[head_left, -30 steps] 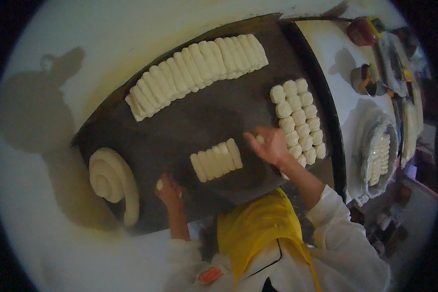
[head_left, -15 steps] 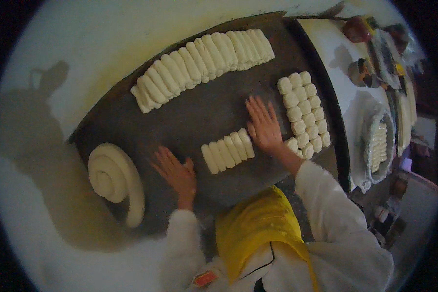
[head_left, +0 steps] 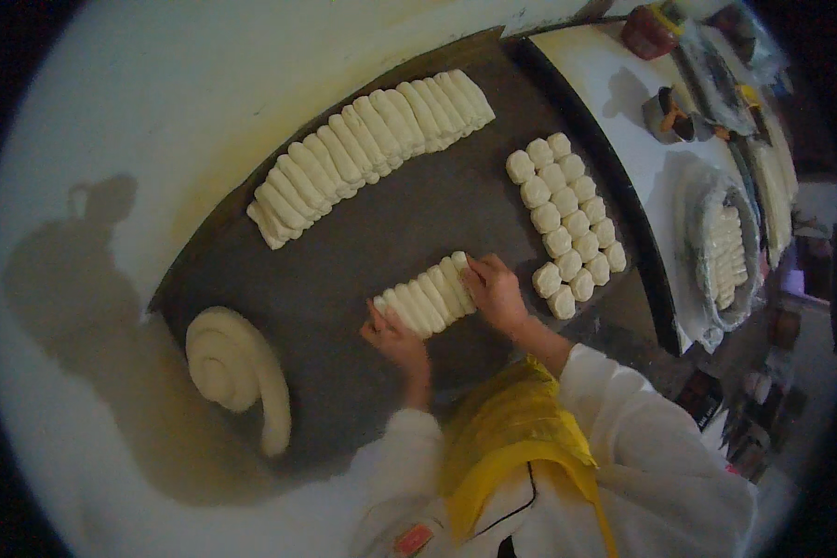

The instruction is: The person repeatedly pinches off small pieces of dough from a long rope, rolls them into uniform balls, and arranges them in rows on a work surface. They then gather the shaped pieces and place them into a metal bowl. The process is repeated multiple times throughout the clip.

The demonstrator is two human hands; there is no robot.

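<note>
A short row of pale dough rolls (head_left: 426, 298), pressed side by side, lies near the middle of the dark work surface. My left hand (head_left: 400, 342) is curled round its left end. At the right end my right hand (head_left: 498, 296) grips it with bent fingers, so the row sits between both hands. Right of it stand several small round dough pieces (head_left: 567, 214) in a tight block. A long row of dough rolls (head_left: 372, 139) lies along the far edge. To the left a thick rope of dough (head_left: 228, 363) is coiled in a spiral, its tail toward me.
A raised dark edge (head_left: 614, 177) bounds the work surface on the right. Past it are a metal cup (head_left: 668, 116), a red container (head_left: 651, 33) and a plastic-lined basin (head_left: 693, 270) holding dough rolls. A pale wall (head_left: 205, 84) rises behind the far edge.
Both hands, spread flat and apart from the dough before, have closed onto the two ends of the short row. My left hand moved right. The whole view has shifted a little.
</note>
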